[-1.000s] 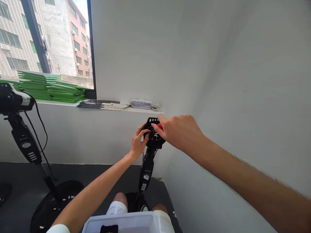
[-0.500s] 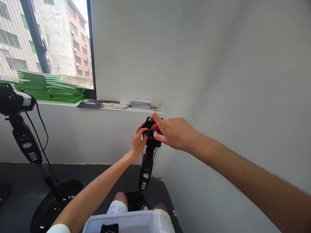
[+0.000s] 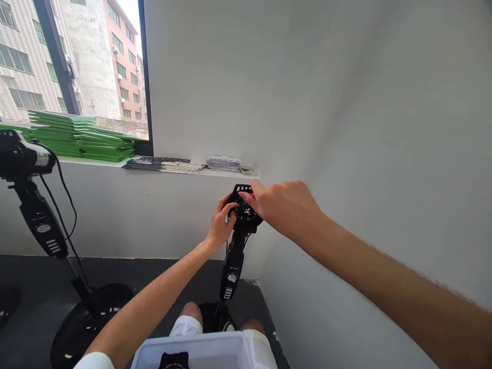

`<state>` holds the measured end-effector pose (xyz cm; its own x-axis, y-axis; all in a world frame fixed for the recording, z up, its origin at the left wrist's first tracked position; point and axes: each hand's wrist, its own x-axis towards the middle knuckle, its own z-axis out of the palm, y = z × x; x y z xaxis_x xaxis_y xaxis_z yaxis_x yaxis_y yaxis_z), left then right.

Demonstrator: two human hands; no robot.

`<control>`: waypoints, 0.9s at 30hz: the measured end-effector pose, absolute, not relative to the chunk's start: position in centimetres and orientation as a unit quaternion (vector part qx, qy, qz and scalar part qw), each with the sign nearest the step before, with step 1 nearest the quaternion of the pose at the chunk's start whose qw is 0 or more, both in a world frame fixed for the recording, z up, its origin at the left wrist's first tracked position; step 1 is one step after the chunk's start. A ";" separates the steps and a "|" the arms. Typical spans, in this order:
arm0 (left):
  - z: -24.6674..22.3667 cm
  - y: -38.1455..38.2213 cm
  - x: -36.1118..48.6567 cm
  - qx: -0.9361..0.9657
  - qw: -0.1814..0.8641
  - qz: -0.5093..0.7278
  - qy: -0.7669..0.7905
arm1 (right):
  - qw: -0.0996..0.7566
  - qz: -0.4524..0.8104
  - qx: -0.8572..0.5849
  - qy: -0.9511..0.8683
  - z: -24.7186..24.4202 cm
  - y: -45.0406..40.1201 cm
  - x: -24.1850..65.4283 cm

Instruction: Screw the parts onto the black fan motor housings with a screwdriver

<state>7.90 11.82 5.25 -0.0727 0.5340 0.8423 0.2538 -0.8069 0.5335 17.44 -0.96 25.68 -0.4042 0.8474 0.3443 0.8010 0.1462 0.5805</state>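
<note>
A black fan stand (image 3: 231,269) stands upright between my knees, its round motor head (image 3: 248,218) facing me. My left hand (image 3: 222,224) is closed on the left edge of that head, thumb and fingers at its front. My right hand (image 3: 282,202) is closed around a red-handled tool (image 3: 251,197) at the upper right of the head. Most of the tool is hidden by the fingers, and its tip cannot be made out.
A white tray (image 3: 215,346) with a black part (image 3: 174,360) sits on my lap. Another black fan stand (image 3: 44,225) is at the left. Green stacks (image 3: 84,141) and papers (image 3: 223,163) lie along the window ledge. A wall rises at the right.
My right hand has shifted slightly right and turned, so more of the motor head's front shows and less of the red handle. My left hand has barely moved.
</note>
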 end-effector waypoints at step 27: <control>5.0 12.0 7.8 0.664 0.098 0.686 0.280 | 0.021 0.320 0.528 0.786 25.8 -0.5 18.2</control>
